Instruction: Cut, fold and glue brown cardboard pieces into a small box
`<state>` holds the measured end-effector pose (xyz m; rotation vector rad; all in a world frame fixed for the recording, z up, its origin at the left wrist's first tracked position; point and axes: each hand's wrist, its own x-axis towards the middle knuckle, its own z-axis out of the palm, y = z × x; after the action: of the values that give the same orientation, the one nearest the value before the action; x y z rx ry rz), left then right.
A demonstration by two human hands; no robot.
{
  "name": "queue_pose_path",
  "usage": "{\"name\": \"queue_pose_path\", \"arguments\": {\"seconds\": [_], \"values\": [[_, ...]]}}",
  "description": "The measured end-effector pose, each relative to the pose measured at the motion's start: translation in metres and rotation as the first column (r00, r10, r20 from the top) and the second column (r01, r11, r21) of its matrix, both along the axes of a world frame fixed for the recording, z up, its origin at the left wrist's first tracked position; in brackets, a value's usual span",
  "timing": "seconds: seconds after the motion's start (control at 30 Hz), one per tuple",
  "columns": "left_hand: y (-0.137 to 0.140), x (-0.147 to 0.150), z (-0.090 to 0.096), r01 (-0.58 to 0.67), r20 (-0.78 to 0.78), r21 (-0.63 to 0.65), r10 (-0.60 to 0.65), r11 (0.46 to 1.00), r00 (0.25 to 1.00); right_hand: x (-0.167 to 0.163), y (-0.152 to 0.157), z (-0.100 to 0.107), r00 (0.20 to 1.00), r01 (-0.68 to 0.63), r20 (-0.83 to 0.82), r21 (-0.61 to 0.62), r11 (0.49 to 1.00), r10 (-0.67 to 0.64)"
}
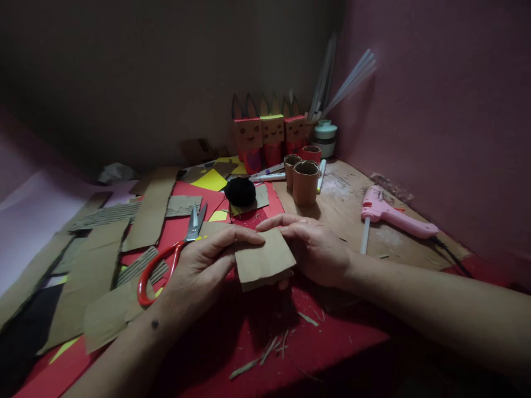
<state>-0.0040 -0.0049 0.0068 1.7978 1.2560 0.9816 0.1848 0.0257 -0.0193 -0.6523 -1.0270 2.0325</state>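
Between my two hands is a small stack of square cardboard pieces point(265, 258), tilted toward me above the red table surface. My left hand point(209, 265) grips its left side, thumb lying along the top edge. The fingers of my right hand point(317, 249) close round the right edge, partly hidden behind the cardboard. Just left of my left hand, a pair of scissors point(178, 249) with red handles lies with its blades slightly apart. A ball of black yarn point(240, 192) rests beyond my hands.
Cardboard strips point(151, 207) and coloured paper cover the left side. Behind stand cardboard tubes point(306, 182), bunny-faced figures point(249, 132), a lidded jar point(324, 138) and glue sticks point(352, 80). A pink glue gun point(394, 213) with a cord lies right. Cardboard scraps point(269, 351) litter the front.
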Motion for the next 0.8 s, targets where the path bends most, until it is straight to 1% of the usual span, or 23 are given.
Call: {"name": "queue_pose_path", "arguments": {"seconds": [0.1,0.2,0.27,0.3,0.4,0.5,0.57,0.63,0.8], "values": [[-0.001,0.002,0.002,0.008,-0.009,0.033,-0.007,0.999,1.0,0.001,-0.001,-0.001,0.999,-0.011,-0.03,0.019,1.0,0.012],[0.002,0.002,0.005,0.02,-0.022,0.031,-0.019,0.999,1.0,0.001,0.0,-0.007,1.0,-0.009,-0.001,0.051,0.999,0.01],[0.005,0.0,0.007,0.044,0.009,-0.037,-0.044,0.998,0.999,0.001,0.002,-0.01,1.0,0.001,0.021,0.043,0.999,-0.002],[0.006,-0.002,0.007,0.059,0.054,-0.091,-0.054,0.994,0.997,0.001,0.002,-0.01,0.999,0.015,0.031,0.039,0.999,-0.016],[0.009,-0.003,0.007,0.053,0.177,-0.235,-0.011,0.971,0.984,0.0,0.003,-0.009,0.998,0.05,0.021,0.046,0.998,-0.051],[0.008,0.001,0.002,0.067,0.163,-0.371,-0.006,0.926,0.987,-0.001,0.002,-0.006,0.998,0.062,0.018,0.047,0.997,-0.063],[0.007,0.004,-0.001,0.108,0.175,-0.423,-0.035,0.9,0.984,-0.001,0.001,-0.004,0.996,0.078,0.038,0.045,0.996,-0.08],[0.007,0.005,-0.003,0.129,0.194,-0.418,-0.05,0.899,0.98,-0.001,0.001,-0.004,0.994,0.09,0.052,0.037,0.995,-0.092],[0.008,0.005,-0.005,0.115,0.194,-0.382,-0.042,0.917,0.98,-0.001,0.001,-0.004,0.994,0.095,0.048,0.028,0.995,-0.096]]}}
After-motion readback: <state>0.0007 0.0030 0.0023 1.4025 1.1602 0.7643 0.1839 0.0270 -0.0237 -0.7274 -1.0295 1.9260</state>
